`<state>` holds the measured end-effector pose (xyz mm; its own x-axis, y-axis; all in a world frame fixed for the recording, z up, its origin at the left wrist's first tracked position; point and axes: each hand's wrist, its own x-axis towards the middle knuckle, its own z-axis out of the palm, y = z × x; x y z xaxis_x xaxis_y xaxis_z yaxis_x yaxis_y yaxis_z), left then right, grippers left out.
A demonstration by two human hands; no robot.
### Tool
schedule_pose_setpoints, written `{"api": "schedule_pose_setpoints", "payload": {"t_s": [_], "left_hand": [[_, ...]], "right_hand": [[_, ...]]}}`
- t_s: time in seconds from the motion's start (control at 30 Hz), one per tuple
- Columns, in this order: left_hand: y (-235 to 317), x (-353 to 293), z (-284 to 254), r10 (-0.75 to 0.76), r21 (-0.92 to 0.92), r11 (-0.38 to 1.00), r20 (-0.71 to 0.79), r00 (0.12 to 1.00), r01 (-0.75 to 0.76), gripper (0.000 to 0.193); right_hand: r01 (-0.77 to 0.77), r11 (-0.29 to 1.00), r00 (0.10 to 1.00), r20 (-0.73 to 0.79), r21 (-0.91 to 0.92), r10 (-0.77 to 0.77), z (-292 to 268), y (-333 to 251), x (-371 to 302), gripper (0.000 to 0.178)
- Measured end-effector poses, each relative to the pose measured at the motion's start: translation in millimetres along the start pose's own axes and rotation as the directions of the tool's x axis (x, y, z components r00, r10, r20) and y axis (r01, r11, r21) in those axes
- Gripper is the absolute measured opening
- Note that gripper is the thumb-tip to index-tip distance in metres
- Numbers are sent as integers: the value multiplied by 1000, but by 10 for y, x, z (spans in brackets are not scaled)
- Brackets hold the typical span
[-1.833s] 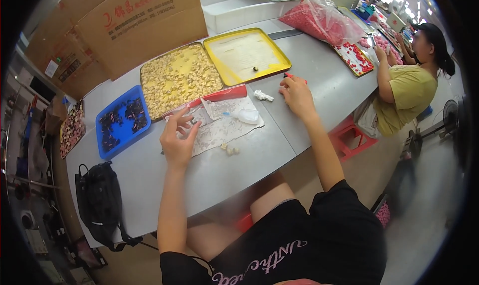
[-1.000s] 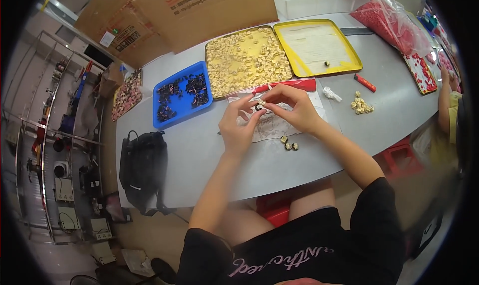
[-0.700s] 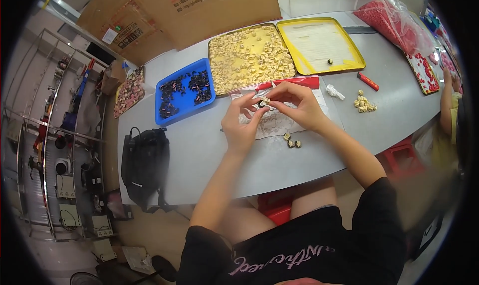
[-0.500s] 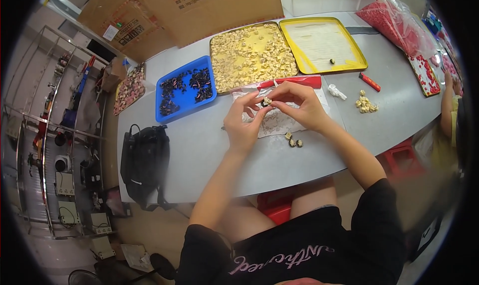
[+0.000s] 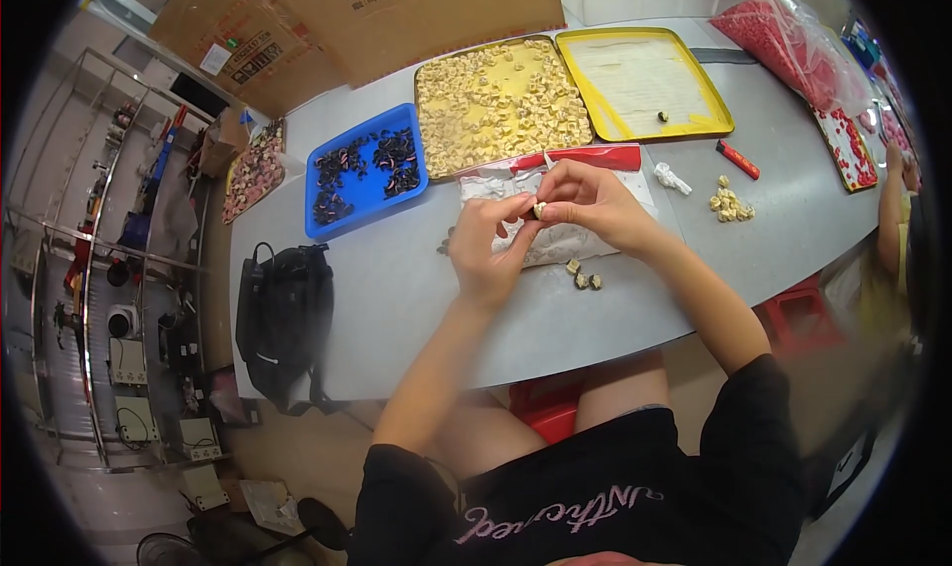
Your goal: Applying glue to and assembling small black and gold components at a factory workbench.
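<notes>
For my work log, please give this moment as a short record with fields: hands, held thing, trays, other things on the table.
Left hand: pinches a small beige piece with the right hand.
Right hand: fingertips on the same piece, above a clear plastic bag.
Trays: blue tray with dark pieces; yellow tray full of beige pieces; second yellow tray almost bare.
Table: three loose pieces, small pile, black bag.

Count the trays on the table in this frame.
3: a blue tray at left, a yellow tray full of small pale pieces in the middle, and a nearly empty yellow tray at right. None seems hidden.
</notes>
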<state>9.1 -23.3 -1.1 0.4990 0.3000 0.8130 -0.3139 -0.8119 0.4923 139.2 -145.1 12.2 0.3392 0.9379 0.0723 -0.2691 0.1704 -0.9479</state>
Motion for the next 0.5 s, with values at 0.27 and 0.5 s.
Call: {"api": "schedule_pose_setpoints", "payload": {"t_s": [0.27,0.5], "left_hand": [[21,-15,29,-4,-16,1000,-33,999,3,38],[54,-25,33,-2,-45,999,-27,1000,0,40]], "right_hand": [[-5,985,998,68,174,-7,-24,68,23,30],[2,982,997,77,189,-17,-46,79,1,38]]}}
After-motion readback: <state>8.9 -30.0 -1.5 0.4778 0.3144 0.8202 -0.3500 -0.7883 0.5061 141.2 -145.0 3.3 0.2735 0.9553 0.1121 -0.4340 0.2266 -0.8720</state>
